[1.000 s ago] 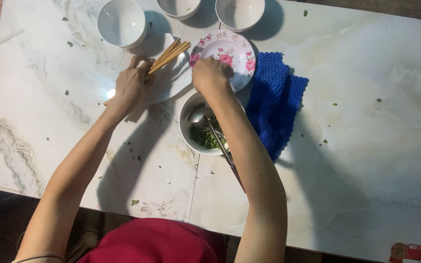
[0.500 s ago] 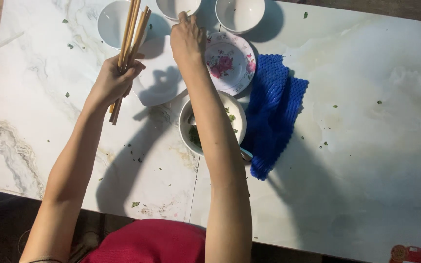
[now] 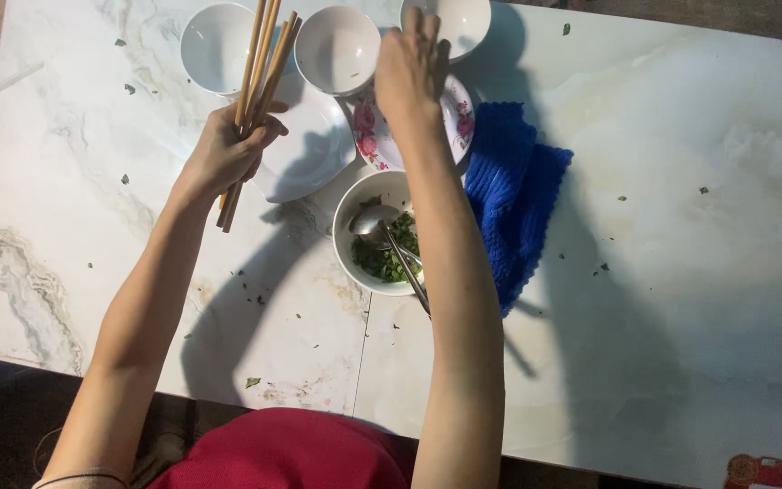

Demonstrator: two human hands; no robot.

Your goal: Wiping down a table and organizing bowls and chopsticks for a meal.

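My left hand [image 3: 226, 154] grips a bundle of several wooden chopsticks [image 3: 262, 63], held almost upright above a white plate [image 3: 314, 154] and the left white bowl [image 3: 213, 43]. My right hand [image 3: 411, 68] stretches over a floral plate [image 3: 460, 122], fingers extended and empty, their tips at the rim of the far right white bowl [image 3: 463, 20]. A third white bowl [image 3: 337, 50] stands between the two hands. Under my right forearm sits a bowl of chopped greens [image 3: 375, 237] with a metal spoon [image 3: 382, 226] in it.
A blue knitted cloth [image 3: 516, 199] lies right of the greens bowl and floral plate. The white marble table [image 3: 681, 226] carries scattered green scraps. Its near edge runs along my red top [image 3: 291, 453]. Dark floor shows at the left.
My left hand picked the chopsticks up off the white plate and raised them upright. My right hand left the floral plate and reached farther, to the bowls at the back.
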